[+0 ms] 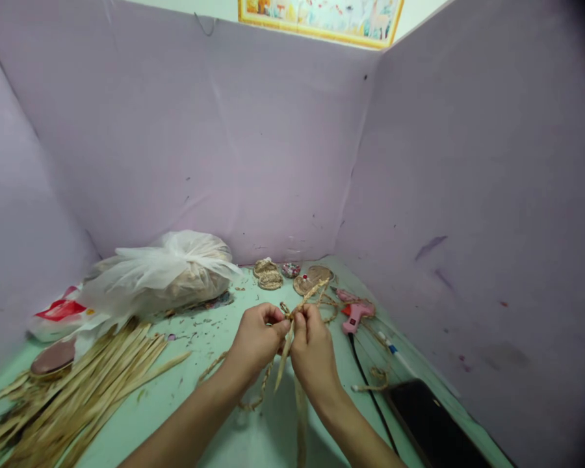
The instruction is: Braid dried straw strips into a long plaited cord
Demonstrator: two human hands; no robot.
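Both hands meet over the middle of the table, pinching a braid of dried plant fibre. My left hand is closed on the braid from the left, thumb and forefinger together. Close beside it, my right hand is closed on the same braid from the right. Loose flat strips hang down between and below the hands. A finished length of braid loops on the table under my left forearm. The fingertips partly hide the spot where the strands cross.
A heap of dried strips lies at left, near a tied white plastic bag. Woven pieces sit at the back. At right are a pink glue gun with a black cord and a dark phone. Walls enclose the table.
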